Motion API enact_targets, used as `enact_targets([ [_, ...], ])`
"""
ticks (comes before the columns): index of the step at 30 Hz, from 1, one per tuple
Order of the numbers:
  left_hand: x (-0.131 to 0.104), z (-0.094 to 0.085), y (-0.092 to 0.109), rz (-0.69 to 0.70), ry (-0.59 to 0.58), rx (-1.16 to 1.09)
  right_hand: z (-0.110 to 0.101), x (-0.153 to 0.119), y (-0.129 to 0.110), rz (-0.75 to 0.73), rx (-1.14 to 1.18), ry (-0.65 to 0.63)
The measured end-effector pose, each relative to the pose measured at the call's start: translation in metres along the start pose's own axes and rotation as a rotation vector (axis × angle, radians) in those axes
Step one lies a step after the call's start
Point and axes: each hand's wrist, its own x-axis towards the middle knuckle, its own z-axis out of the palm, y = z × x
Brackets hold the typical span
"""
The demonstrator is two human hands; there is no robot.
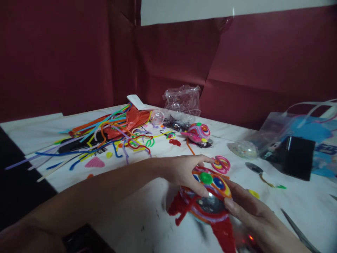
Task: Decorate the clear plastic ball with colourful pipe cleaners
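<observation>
Close in front of me is a decorated clear ball (201, 211), wrapped in coiled pipe cleaners with a green round spot, a blue-and-orange eye shape and red fin-like pieces. My left hand (185, 172) reaches over its top left, thumb pressed on the front. From the right, my right hand (247, 207) grips its side with the thumb at the edge. Part of the ball is hidden by my fingers. A pink-and-yellow pipe-cleaner coil (221, 165) lies just behind it. Farther back sits a second decorated ball (198, 133), pink with a green spot.
Loose pipe cleaners (105, 135) spread over the table's left. A clear bag (183, 102) and a clear ball (157, 117) stand at the back. On the right are a black rectangular object (299, 158), a clear domed piece (244, 150) and a pointed metal blade (297, 230).
</observation>
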Motion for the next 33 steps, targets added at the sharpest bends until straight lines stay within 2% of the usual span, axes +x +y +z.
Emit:
enact_targets([
  [3,-0.001,0.003,-0.002,0.018,0.039,-0.013,-0.001,-0.001,-0.001,0.081,0.115,-0.046],
  [7,0.0,0.008,-0.005,0.051,0.079,-0.031,-0.001,-0.003,0.002,0.102,0.125,0.016],
  [11,0.0,0.013,-0.004,0.036,0.112,-0.069,-0.002,-0.002,0.004,-0.025,-0.045,0.114],
  [13,-0.001,0.014,-0.003,0.036,0.126,-0.06,-0.004,-0.001,0.004,-0.038,-0.137,0.079],
  [16,0.0,0.014,-0.002,0.039,0.097,-0.078,-0.003,0.0,0.002,-0.03,-0.116,0.023],
  [21,0.0,0.014,-0.003,0.026,0.038,-0.15,0.002,-0.002,0.002,-0.018,-0.065,0.053],
  [24,0.0,0.015,-0.002,0.02,0.052,-0.205,0.002,-0.003,0.002,-0.022,-0.077,0.062],
  [27,0.0,0.018,-0.001,-0.003,0.076,-0.217,0.0,-0.006,0.001,0.063,-0.088,0.083],
  [30,-0.001,0.022,-0.001,-0.024,0.089,-0.203,0.001,-0.008,-0.001,0.134,-0.145,0.159],
  [33,-0.002,0.025,-0.001,-0.008,0.12,-0.214,0.002,-0.007,-0.002,0.104,-0.194,0.191],
])
